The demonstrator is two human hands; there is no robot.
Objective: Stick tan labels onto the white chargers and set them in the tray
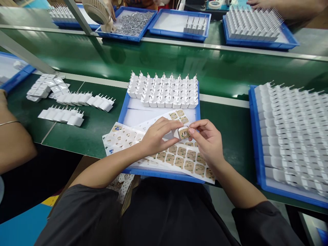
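Note:
My left hand (157,136) is closed around a white plug charger (175,134), its end face turned toward my right hand. A tan adhesive sticker (183,133) lies against that face. With thumb and fingertips my right hand (210,140) pinches at the sticker's right edge. Beneath both hands, sheets of tan stickers (189,166) and a partly used sheet (123,138) overlap on a blue tray (164,174). Rows of white chargers (164,90), pins up, stand at the tray's back.
Loose chargers (61,115) lie on the green table to the left, near a co-worker's arm (15,136). A full charger tray (258,143) stands at right. Beyond the green divider (164,56) are a fan (96,10), a tray of metal parts (134,24) and more charger trays.

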